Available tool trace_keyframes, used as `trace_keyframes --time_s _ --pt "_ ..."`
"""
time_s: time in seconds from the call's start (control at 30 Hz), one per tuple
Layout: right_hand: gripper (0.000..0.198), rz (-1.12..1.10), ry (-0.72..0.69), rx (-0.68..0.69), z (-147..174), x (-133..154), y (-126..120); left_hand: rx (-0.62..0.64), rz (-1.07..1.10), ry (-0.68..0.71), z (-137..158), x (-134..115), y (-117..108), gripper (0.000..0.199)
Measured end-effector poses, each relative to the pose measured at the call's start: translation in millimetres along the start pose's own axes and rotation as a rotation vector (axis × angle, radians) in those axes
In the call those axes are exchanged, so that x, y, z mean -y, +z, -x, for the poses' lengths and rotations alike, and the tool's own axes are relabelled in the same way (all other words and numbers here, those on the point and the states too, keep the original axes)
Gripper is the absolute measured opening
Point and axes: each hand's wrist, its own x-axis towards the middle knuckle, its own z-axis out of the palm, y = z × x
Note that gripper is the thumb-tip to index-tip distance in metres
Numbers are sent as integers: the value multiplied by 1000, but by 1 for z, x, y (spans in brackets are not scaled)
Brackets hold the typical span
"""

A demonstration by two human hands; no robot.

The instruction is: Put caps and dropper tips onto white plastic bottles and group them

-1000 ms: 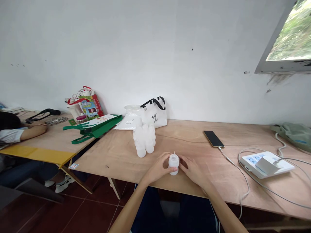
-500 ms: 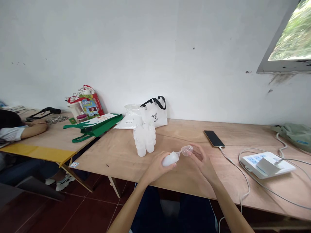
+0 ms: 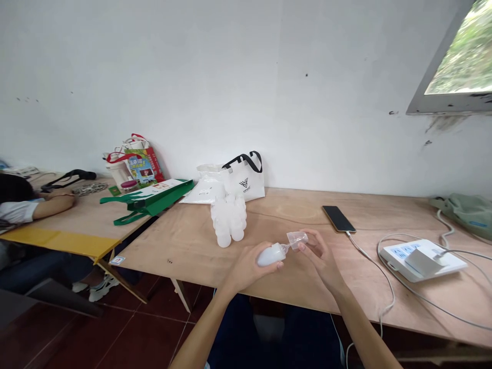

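Note:
My left hand [image 3: 248,264] is wrapped round a small white translucent bottle [image 3: 269,255], tilted with its narrow clear nozzle pointing up to the right. Between the fingers of my right hand [image 3: 318,251] is a clear plastic cap [image 3: 295,239]. The cap is tipped over near the end of the nozzle; whether the two touch I cannot tell. Several more white bottles [image 3: 229,220] stand grouped on the wooden table [image 3: 192,261], to the left of my hands.
A white bag [image 3: 249,187] with black handles and a plastic packet [image 3: 202,192] lie behind the bottles. A phone [image 3: 339,219] on a cable and a white power strip [image 3: 411,256] are at right. A green bag [image 3: 161,200] lies at left. Someone's arm [image 3: 56,205] rests on the neighbouring table.
The cap has turned in my right hand, its wide opening now facing more to the left. The bottle has shifted slightly right and tilted flatter in my left hand.

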Motion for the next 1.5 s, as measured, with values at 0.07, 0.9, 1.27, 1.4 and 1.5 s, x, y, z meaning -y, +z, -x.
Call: trace_keyframes --time_s 0.07,0.9,1.27,1.4,1.5 --pt "42 -17 -28 -66 -1 0 0 -14 -7 -14 0 1 -1 39" --pt "34 358 91 277 9 0 -2 37 -214 14 0 11 8 34" --pt "29 225 79 260 12 1 10 86 -115 -93 4 -8 5 39" --pt "27 212 30 228 13 2 11 98 -28 -135 5 -12 11 43" --pt "30 266 5 207 14 3 9 101 12 -101 4 -15 13 42"
